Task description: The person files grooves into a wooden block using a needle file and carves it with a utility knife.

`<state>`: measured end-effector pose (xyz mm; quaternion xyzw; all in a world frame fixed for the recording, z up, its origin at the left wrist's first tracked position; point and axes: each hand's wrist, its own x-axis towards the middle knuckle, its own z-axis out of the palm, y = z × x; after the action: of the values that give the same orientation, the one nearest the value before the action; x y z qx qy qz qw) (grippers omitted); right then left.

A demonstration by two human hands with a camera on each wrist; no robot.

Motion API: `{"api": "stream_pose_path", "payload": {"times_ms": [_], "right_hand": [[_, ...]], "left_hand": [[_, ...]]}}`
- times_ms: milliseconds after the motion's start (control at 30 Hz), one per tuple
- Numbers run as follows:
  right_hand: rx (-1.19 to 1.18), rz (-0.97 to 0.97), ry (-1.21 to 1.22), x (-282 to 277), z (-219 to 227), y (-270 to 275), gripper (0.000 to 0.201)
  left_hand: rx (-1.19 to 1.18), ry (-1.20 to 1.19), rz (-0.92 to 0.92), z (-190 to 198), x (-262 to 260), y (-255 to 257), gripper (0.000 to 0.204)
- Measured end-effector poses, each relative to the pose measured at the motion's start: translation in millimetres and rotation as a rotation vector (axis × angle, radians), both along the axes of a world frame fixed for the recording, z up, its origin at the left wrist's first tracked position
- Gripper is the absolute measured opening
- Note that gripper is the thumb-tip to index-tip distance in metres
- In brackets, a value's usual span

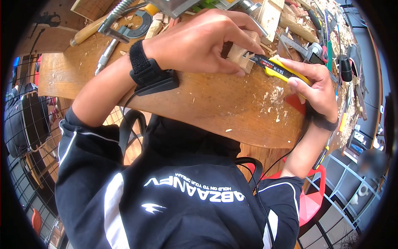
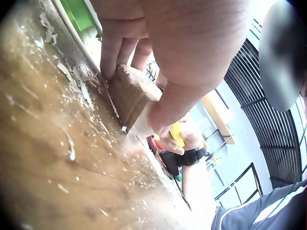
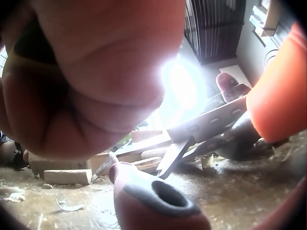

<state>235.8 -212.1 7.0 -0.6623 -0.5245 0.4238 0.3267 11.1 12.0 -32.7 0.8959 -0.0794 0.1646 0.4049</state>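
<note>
My left hand (image 1: 203,39) holds a small wooden block (image 1: 239,56) by its sides, thumb on the near side. In the left wrist view the block (image 2: 128,98) stands close over the table, its upper face rough and pale. My right hand (image 1: 317,89) grips a yellow and black utility knife (image 1: 286,71), whose front end points left and overlaps the block's right side. The blade's edge against the wood is hidden in part by the left fingers. In the right wrist view, the right hand (image 3: 96,81) fills the upper left, fingers curled round the knife's handle.
Wood shavings (image 1: 273,97) lie scattered over the wooden table (image 1: 199,99). A caliper (image 1: 300,46) and several hand tools crowd the right side. A micrometer (image 1: 141,25) and a metal clamp screw (image 1: 112,23) are at the back left. A red and grey handle (image 3: 153,199) stands near the right wrist.
</note>
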Motion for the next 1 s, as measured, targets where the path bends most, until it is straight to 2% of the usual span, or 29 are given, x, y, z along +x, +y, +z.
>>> {"api": "stream_pose_path", "payload": {"times_ms": [167,267,333,433,1000], "right_hand": [[-0.025,0.007,0.005,0.5,5.7,1.2,0.041],[-0.064,0.039,0.010,1.2,9.1,3.5,0.041],[0.019,0.088,-0.029,1.7,6.8,3.9,0.041],[-0.046,0.070,0.009,1.3,10.4,4.3,0.041],[-0.008,0.129,-0.014,4.0,5.8,4.0,0.042]], "left_hand": [[0.018,-0.006,-0.007,1.9,-0.7,-0.1,0.050],[-0.030,0.088,-0.024,5.8,-2.0,-0.8,0.050],[0.010,-0.001,-0.042,1.6,-0.9,0.0,0.050],[-0.001,0.012,-0.052,2.1,-1.6,0.1,0.051],[-0.013,-0.006,-0.119,0.2,0.1,2.7,0.056]]}}
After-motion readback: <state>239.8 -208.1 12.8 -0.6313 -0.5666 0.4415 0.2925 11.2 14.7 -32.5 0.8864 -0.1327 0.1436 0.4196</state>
